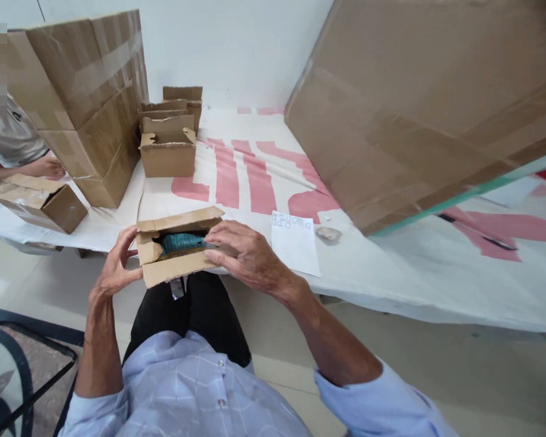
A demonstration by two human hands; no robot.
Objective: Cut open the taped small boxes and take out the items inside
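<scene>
A small cardboard box (161,276) with its top flaps up is at the table's front edge, just before my body. Inside it shows a teal printed packet (182,243); the rest of the contents is hidden. My left hand (117,261) grips the box's left end, thumb low on the near side and fingers toward the back. Across the right end lies my right hand (246,252), with its fingers and thumb pinching the small end flap at the opening. Part of that flap is covered by the fingers.
Open cardboard boxes (168,161) stand in a row at the back. Taped cartons (104,133) are stacked on the left, near a closed box (45,203) and another person's hand (50,165). A large carton (414,121) fills the right. A paper sheet (295,246) and pen (480,232) lie on the cloth.
</scene>
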